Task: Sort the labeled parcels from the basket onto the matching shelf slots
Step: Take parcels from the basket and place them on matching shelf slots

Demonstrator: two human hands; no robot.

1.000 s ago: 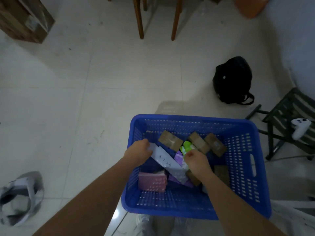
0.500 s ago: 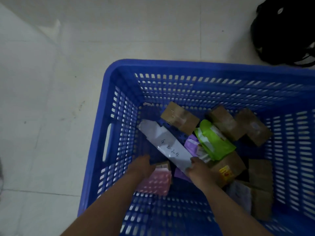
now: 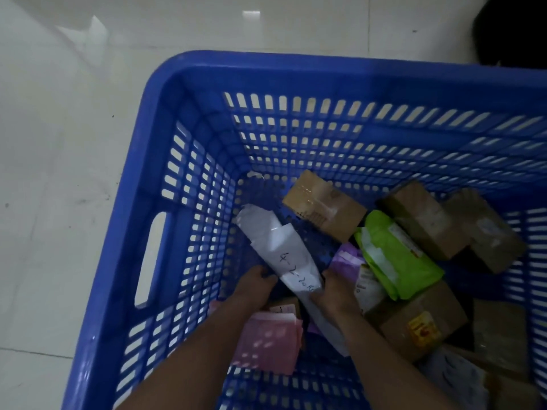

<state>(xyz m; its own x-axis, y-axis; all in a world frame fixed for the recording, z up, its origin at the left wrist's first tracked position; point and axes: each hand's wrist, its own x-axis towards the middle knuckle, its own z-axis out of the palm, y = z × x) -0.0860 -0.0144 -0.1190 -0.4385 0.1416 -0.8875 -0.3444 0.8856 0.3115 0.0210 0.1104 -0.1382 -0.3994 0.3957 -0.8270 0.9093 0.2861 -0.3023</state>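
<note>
Camera has dropped closer into blue basket (image 3: 154,161); both hands moved up either side of white parcel (image 3: 284,250) marked 4-2. Left hand (image 3: 251,288) and right hand (image 3: 334,291) fingers curl against its edges, parcel not yet lifted, pickup starting

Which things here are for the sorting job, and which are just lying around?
For the job:
basket
white parcel, between both hands
left hand
right hand
green parcel
pink parcel
purple parcel
brown boxes, like this one

Just lying about:
black bag on the floor
</note>
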